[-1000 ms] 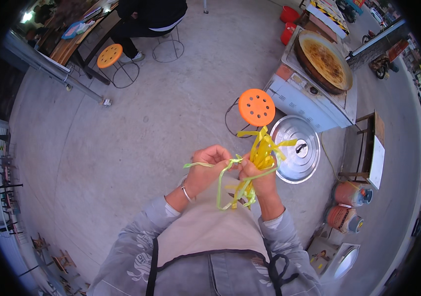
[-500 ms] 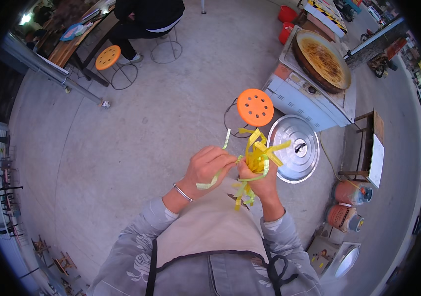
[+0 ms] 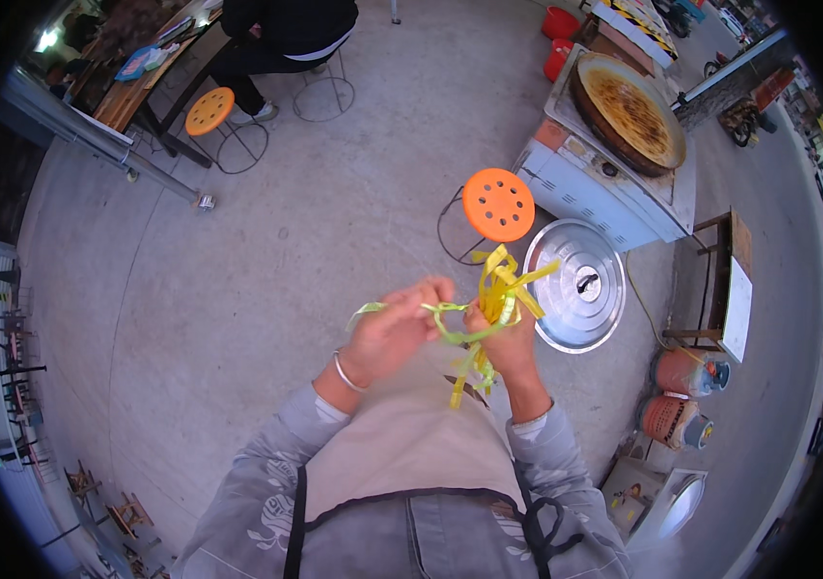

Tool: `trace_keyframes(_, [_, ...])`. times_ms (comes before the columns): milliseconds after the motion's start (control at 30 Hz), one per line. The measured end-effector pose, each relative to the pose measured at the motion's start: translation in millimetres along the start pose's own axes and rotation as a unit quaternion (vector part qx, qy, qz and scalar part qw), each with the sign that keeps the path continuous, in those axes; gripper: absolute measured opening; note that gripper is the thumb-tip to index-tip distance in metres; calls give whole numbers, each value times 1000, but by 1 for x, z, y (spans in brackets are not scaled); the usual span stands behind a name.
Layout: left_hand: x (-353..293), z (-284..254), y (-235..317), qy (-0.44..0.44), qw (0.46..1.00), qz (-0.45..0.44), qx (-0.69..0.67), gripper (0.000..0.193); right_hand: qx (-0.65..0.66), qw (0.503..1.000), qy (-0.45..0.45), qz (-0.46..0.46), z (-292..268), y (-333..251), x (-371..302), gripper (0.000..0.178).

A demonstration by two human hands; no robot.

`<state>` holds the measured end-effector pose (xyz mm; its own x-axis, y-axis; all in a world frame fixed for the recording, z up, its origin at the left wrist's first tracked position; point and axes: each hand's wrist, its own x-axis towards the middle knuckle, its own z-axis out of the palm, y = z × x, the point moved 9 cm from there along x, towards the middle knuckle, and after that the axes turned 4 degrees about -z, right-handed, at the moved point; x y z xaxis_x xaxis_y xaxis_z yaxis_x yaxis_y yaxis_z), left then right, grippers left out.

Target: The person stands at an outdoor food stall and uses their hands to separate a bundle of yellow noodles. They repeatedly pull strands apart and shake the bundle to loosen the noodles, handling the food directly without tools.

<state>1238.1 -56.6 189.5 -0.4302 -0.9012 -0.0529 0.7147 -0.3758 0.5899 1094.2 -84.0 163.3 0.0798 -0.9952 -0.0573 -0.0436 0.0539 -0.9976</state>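
In front of my apron, my right hand [image 3: 506,340] is closed around a bundle of yellow plastic ribbon [image 3: 500,289], with loops and ends sticking out above the fist and tails hanging below. A pale green ribbon [image 3: 452,335] loops from this bundle across to my left hand [image 3: 394,333]. That hand, with a bracelet at its wrist, pinches the green ribbon; its fingers are somewhat blurred. One loose green end shows on the far side of my left hand.
An orange stool [image 3: 498,205] and a round metal lid [image 3: 577,287] are just ahead. Beyond them stands a stove with a large round pan [image 3: 628,114]. Gas cylinders [image 3: 679,422] and a small wooden table [image 3: 720,285] are at right. A seated person [image 3: 286,39] is far left.
My left hand has moved slightly left, away from the bundle, drawing the green ribbon out into a wider loop. My right hand keeps its hold, almost in place.
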Motion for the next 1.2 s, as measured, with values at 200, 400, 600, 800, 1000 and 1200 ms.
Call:
trace_keyframes(200, [-6, -37, 33, 88, 984, 81, -132, 34, 86, 994, -3, 61, -10, 10, 1, 10])
trace_keyframes(400, [-31, -99, 70, 278, 938, 121, 167, 35, 261, 961, -29, 92, -17, 23, -4, 12])
trace_keyframes(600, [-84, -115, 133, 442, 793, 333, 252, 12, 191, 974, 0, 117, -25, 20, -10, 8])
trace_keyframes(800, [-19, 62, 59, 45, 635, 289, 715, 25, 50, 995, 4, 84, -20, 15, -7, 10])
trace_keyframes(1000, [9, 40, 11, 18, 751, 148, 643, 17, 50, 995, -26, 78, -13, 2, -13, 15])
trace_keyframes(1200, [19, -13, -4, 65, 985, -32, 156, 29, 153, 979, -56, 122, -13, 29, -21, 15])
